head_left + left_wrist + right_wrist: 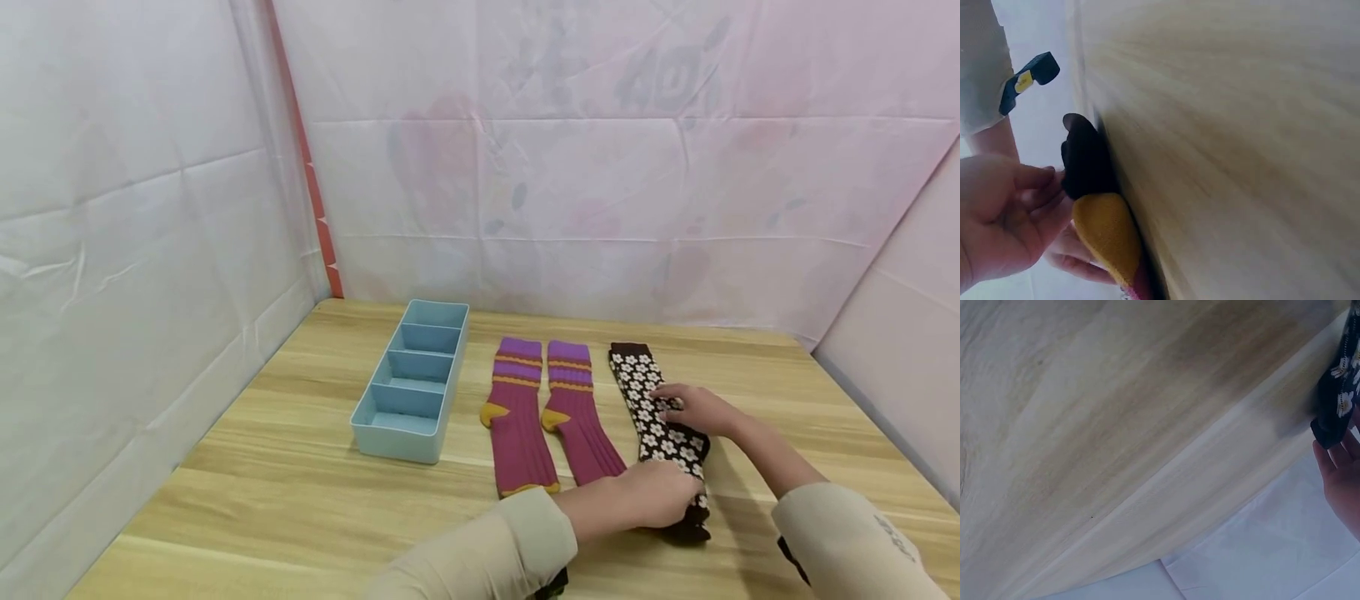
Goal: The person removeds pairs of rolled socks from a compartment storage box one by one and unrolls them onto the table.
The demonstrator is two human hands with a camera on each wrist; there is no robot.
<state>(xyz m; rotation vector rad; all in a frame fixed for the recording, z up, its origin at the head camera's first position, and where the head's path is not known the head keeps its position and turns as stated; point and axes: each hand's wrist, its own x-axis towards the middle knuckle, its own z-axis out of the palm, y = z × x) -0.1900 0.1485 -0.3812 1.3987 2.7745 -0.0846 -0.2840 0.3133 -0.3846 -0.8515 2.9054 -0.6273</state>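
Dark brown socks with white flowers lie lengthwise on the table, apparently one on top of the other. My right hand rests on their middle near the heel, fingers spread; in the right wrist view its fingertips touch the dark heel. Lower down, my left hand is over the foot part, its fingers mostly hidden in the head view. The left wrist view shows the left palm bare and the slightly bent fingers against the dark toe. Left of these lie two maroon socks with purple cuffs and yellow heels, side by side.
A light blue box with several compartments in a row stands left of the socks. The wooden table is bordered by pale cloth walls at the back and sides. Something dark shows beneath the left sleeve.
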